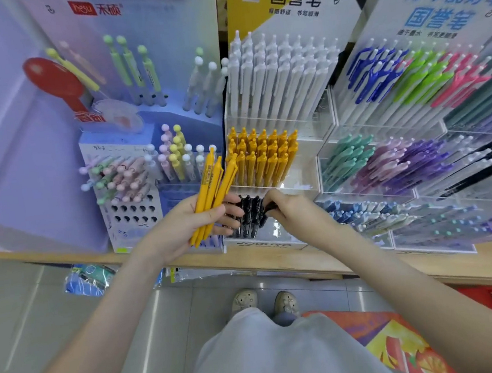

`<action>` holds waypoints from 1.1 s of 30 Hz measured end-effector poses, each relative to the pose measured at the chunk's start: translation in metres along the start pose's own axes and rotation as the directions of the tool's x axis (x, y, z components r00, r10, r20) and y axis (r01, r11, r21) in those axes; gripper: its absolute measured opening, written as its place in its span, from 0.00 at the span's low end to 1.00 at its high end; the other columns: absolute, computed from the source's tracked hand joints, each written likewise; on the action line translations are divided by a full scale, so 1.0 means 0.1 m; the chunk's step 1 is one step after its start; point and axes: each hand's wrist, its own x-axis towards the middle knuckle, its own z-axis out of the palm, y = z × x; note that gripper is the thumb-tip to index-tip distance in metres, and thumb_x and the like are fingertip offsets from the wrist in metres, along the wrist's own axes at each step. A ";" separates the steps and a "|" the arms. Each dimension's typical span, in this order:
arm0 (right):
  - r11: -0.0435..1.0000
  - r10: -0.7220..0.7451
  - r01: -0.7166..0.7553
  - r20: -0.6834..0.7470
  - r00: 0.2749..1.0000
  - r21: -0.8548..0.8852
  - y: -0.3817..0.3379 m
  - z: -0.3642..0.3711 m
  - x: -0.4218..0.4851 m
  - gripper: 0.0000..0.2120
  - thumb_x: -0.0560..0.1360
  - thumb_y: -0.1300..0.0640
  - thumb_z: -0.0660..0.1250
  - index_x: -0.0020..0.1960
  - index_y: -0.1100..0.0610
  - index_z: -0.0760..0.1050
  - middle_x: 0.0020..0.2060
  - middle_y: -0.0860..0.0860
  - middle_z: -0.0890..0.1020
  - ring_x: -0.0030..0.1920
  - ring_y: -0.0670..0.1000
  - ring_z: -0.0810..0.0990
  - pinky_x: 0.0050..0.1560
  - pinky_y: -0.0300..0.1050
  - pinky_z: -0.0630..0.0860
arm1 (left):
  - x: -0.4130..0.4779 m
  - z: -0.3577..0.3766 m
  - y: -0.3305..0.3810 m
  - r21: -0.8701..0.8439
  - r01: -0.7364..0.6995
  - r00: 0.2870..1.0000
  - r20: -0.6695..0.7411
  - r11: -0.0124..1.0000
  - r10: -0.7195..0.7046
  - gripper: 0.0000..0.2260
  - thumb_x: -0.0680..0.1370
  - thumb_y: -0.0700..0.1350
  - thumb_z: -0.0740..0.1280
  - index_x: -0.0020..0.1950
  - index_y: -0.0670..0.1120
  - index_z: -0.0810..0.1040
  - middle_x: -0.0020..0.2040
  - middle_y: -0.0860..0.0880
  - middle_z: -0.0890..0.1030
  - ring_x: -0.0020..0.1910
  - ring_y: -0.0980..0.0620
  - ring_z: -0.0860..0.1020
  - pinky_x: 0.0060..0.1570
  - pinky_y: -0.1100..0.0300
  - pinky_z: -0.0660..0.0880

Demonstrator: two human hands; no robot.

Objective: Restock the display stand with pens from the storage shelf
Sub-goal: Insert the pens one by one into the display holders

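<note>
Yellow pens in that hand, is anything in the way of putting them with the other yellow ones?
Nothing visible. The left hand holds the yellow pens right beside the yellow row; the right hand grips black pens lower down.

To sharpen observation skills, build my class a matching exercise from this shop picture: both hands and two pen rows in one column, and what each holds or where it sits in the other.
Column A
1 left hand
2 right hand
3 white pens
4 shelved yellow pens

Column B
a top tier
b grips black pens
c holds loose yellow pens
d tier above the black pens

Pairs: 1-c, 2-b, 3-a, 4-d
</note>
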 end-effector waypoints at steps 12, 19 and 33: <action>0.954 0.083 0.025 -0.342 0.936 0.299 -0.22 -0.28 -0.19 0.17 0.77 0.50 0.65 0.61 0.55 0.68 0.47 0.49 0.80 0.43 0.46 0.79 0.44 0.44 0.77 | 0.08 0.22 0.16 0.011 -0.002 0.996 0.094 1.000 0.001 0.12 0.74 0.39 0.63 0.57 0.40 0.76 0.47 0.44 0.84 0.47 0.48 0.83 0.48 0.59 0.80; 0.636 0.052 0.213 -0.316 0.947 0.742 -0.26 -1.04 -0.25 0.11 0.75 0.68 0.65 0.56 0.58 0.73 0.42 0.54 0.80 0.42 0.49 0.79 0.47 0.45 0.78 | 0.30 0.58 0.38 0.038 -0.034 0.967 0.253 0.999 0.024 0.09 0.78 0.41 0.65 0.57 0.41 0.77 0.47 0.44 0.84 0.48 0.47 0.83 0.48 0.60 0.80; 0.972 0.109 0.013 -0.497 0.861 0.235 0.06 -1.30 -0.25 0.05 0.75 0.58 0.68 0.50 0.57 0.76 0.38 0.51 0.82 0.39 0.50 0.81 0.43 0.39 0.75 | 0.37 0.43 0.72 -0.023 -0.290 0.956 -0.047 0.957 0.289 0.14 0.75 0.41 0.62 0.60 0.40 0.76 0.54 0.42 0.83 0.56 0.45 0.81 0.52 0.61 0.79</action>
